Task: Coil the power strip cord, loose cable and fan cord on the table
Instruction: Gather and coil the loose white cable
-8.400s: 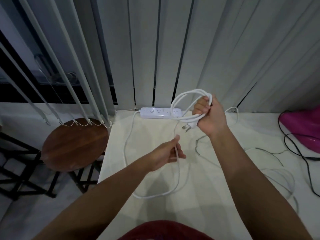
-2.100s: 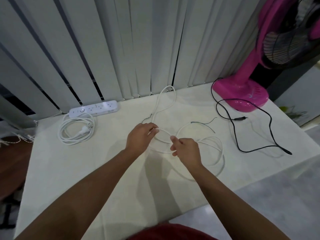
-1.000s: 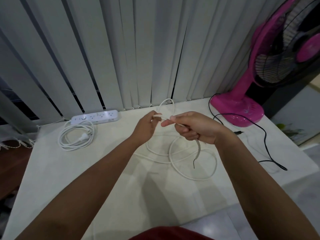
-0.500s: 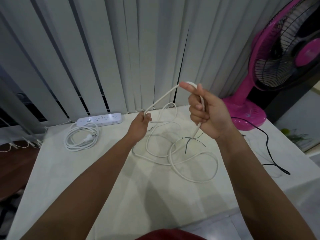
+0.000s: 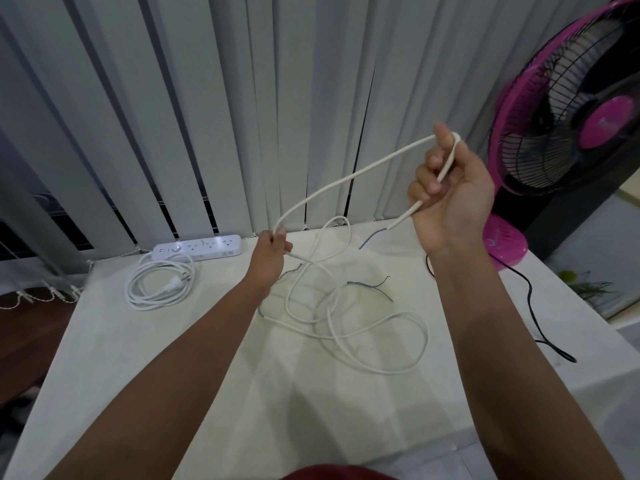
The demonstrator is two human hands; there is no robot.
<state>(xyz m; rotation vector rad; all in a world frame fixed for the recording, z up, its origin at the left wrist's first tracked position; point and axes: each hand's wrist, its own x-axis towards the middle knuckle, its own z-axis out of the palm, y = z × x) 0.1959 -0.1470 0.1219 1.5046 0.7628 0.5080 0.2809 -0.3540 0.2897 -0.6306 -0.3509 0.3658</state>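
Note:
The loose white cable [image 5: 349, 178] runs taut between both hands above the table. My right hand [image 5: 450, 199] is raised high, shut on the cable near its bare-wire end, with the cable looped over the forefinger. My left hand [image 5: 273, 251] pinches the same cable lower down, just above the table. The rest of the cable lies in slack tangled loops on the table. At the back left, the white power strip [image 5: 199, 247] lies with its cord [image 5: 159, 285] coiled beside it. The black fan cord [image 5: 533, 306] trails uncoiled along the right side.
A pink fan [image 5: 568, 112] stands at the back right, its base on the table corner. The pale table [image 5: 145, 368] has its front edge near me and right edge close to the fan cord. Vertical blinds [image 5: 207, 116] hang behind. A wooden stool [image 5: 20, 327] sits left.
My right hand rose higher and further right with the cable end, stretching the cable out from my left hand. The left hand stayed low, near the table.

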